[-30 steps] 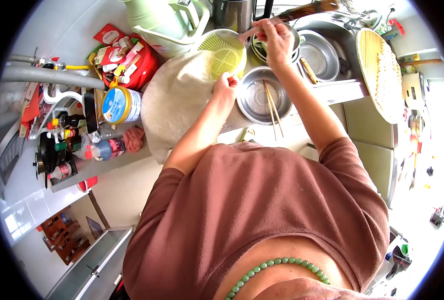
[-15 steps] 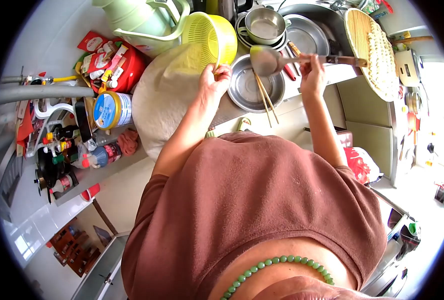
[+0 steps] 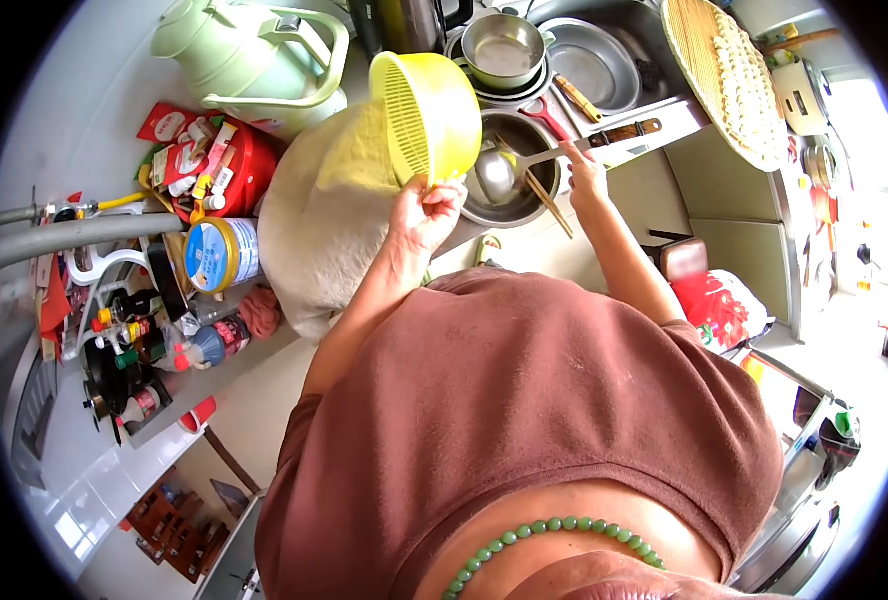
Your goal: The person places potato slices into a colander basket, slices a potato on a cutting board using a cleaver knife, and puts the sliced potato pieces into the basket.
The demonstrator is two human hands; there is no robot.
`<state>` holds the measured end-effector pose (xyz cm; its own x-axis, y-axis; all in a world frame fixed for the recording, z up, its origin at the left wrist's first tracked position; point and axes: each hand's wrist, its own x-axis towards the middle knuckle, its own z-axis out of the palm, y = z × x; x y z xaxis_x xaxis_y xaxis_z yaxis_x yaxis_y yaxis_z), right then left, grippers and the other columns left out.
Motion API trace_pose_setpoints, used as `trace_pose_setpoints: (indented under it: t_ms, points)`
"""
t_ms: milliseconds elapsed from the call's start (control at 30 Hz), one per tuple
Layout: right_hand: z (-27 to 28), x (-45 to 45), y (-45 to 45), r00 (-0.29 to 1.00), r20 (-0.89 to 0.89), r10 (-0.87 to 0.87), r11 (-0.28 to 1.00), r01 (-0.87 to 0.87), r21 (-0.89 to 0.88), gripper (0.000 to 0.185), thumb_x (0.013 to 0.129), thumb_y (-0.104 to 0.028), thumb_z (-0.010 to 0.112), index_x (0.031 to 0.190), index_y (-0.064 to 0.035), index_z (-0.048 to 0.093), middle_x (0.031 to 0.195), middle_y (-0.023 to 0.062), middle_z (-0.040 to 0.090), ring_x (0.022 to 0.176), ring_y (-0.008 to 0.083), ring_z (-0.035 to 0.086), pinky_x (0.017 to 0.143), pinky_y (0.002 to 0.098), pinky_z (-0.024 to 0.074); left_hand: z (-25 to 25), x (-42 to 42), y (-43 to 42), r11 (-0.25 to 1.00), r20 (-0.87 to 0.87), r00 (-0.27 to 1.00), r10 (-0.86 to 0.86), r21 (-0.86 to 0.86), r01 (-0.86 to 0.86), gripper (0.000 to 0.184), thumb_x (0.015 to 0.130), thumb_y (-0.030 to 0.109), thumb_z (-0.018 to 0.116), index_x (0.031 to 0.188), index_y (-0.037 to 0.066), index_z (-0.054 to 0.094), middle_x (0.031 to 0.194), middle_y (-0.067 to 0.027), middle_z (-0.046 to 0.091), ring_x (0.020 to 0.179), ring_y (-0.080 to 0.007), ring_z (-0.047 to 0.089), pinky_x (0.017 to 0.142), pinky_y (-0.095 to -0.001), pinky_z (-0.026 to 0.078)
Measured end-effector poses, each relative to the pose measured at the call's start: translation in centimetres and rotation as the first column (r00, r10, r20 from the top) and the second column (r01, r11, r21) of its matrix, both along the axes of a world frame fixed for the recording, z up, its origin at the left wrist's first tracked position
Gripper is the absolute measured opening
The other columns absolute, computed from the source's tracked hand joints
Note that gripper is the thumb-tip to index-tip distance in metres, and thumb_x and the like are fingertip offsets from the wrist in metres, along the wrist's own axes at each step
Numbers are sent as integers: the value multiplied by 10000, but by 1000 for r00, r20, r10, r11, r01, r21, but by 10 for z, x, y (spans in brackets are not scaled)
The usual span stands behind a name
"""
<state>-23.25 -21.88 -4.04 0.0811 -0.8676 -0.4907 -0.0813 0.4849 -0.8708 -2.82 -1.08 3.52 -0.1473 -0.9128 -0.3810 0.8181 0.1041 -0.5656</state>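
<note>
My left hand is closed on the lower rim of a yellow plastic strainer basket, which is tipped with its slotted inside facing left. In my right hand is the metal stem of a ladle, gripped just below its brown wooden handle. The ladle's shiny head hangs over a metal basin, close to the basket's right side. A pair of chopsticks leans over the basin's near rim, partly hidden by the ladle.
Behind the basin stand a small two-handled pot, a metal bowl and a red-handled utensil. A round tray of dumplings is at right. Left are a cloth-covered bulky shape, a green thermos and a red container.
The ladle has swung down and left, its head now over the basin beside the basket. The basket has tipped more upright in my left hand. The camera view has shifted slightly.
</note>
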Motion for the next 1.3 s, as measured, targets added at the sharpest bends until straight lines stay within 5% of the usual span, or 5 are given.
trace_pose_setpoints:
  t_ms: [333,600,900,1200,1300]
  points:
    - [-20,7,16,949,307,-71,929,-49,367,285,862,-141,730,1024,-97,500,1033,75,593,960,274,619,808,424,515,-5,6,11,978,247,956,-160,-89,186,169,770,-89,516,934,-49,525,704,-72,465,596,-131,412,378,-164,347]
    - [-45,81,29,867,495,-61,965,-76,251,226,897,-157,681,1067,-62,566,973,67,664,862,169,646,748,318,540,25,-4,29,928,828,472,-302,369,-52,177,822,6,518,993,15,559,868,-67,594,606,-113,463,466,-208,395]
    - [-30,97,38,924,362,123,965,-197,173,210,900,-146,672,1074,-51,603,950,53,665,837,156,639,728,290,529,30,-3,45,940,944,199,-264,298,-167,241,877,32,531,1117,57,538,878,-50,629,637,-121,595,491,-242,493]
    - [57,25,75,965,249,-81,904,177,-388,204,894,-122,674,1071,-24,651,890,31,663,712,99,580,646,251,488,30,9,60,966,973,58,-223,229,-121,547,863,18,518,1352,127,299,1119,-86,573,768,-116,624,484,-207,512]
    - [119,27,99,993,51,105,696,-37,-717,192,857,-66,698,1047,-40,685,967,27,674,789,97,613,690,237,512,36,4,58,974,977,-35,-210,205,-96,572,846,4,529,1350,124,285,1141,-84,558,824,-123,620,494,-209,520]
